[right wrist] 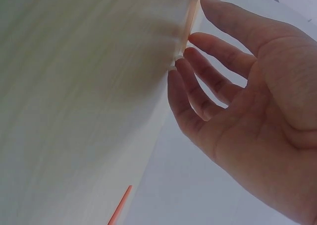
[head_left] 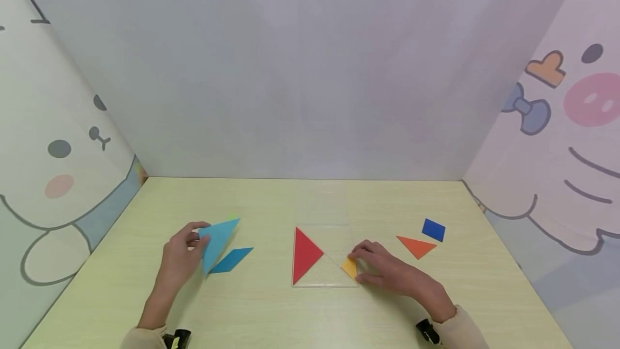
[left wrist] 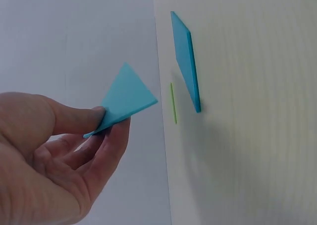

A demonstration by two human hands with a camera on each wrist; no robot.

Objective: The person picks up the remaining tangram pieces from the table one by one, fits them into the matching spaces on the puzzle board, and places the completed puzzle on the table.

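Two hands reach over a pale tabletop (head_left: 271, 316) in the head view. At lower left, the left hand (head_left: 179, 257) pinches a light blue triangle (head_left: 218, 239) between thumb and fingers, and the left wrist view shows that piece raised. Just beside it lies a blue parallelogram (head_left: 232, 260); a sliver of a green piece (head_left: 233, 217) shows behind the triangle. At lower centre sits a clear tray (head_left: 319, 277), with a red triangle (head_left: 304, 256) along its left side. The right hand (head_left: 387, 271) holds a yellow piece (head_left: 350, 267) between thumb and fingertips at the tray's right edge; how firmly, I cannot tell. Farther right lie an orange triangle (head_left: 417, 246) and a dark blue piece (head_left: 433, 230), near each other.
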